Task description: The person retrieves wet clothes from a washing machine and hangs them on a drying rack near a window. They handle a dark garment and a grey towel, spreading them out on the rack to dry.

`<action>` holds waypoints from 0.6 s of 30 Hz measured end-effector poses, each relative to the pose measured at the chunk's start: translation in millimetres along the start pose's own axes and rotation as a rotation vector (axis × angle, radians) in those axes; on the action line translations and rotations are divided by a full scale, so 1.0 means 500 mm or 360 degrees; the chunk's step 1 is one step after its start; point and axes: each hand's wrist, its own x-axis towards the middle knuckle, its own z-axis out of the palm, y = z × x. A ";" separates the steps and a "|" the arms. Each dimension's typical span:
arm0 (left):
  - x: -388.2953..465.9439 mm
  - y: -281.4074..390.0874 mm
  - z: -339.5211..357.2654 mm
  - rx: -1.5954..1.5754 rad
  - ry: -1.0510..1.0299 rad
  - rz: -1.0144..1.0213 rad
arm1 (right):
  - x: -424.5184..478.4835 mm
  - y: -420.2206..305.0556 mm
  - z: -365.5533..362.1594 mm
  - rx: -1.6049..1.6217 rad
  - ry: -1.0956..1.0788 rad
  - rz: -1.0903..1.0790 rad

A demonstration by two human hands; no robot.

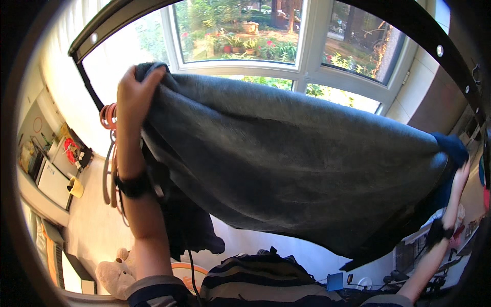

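Observation:
A large dark grey-blue cloth (291,161) hangs spread out in front of me, sagging between my two hands. My left hand (136,94) is raised at the upper left, its thumb and fingers closed on a bunched corner. At the far right, my right hand (461,174) grips the opposite end, where the fabric looks bluer and is gathered. The cloth's lower edge droops to a dark point near the right. Black bands circle both wrists. A darker piece of fabric (188,218) hangs below my left forearm; whether it belongs to the same cloth I cannot tell.
Several clothes hangers (109,153) hang beside my left forearm. A dark curved rail (402,27) arches overhead. Behind the cloth is a white-framed window (307,46) onto a garden. A plush toy (115,272) is at lower left, and a yellow bin (76,187) stands farther left.

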 end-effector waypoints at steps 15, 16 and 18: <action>0.049 -0.180 -0.001 0.0502 0.0437 -0.0101 | 0.074 0.088 -0.113 -0.0468 -0.0659 0.0408; 0.036 -0.170 0.003 0.0506 0.0485 -0.0073 | 0.066 0.076 -0.118 -0.0474 -0.0666 0.0363; 0.018 -0.162 0.007 0.0506 0.0584 -0.0015 | 0.055 0.034 -0.127 -0.0549 -0.0626 0.0125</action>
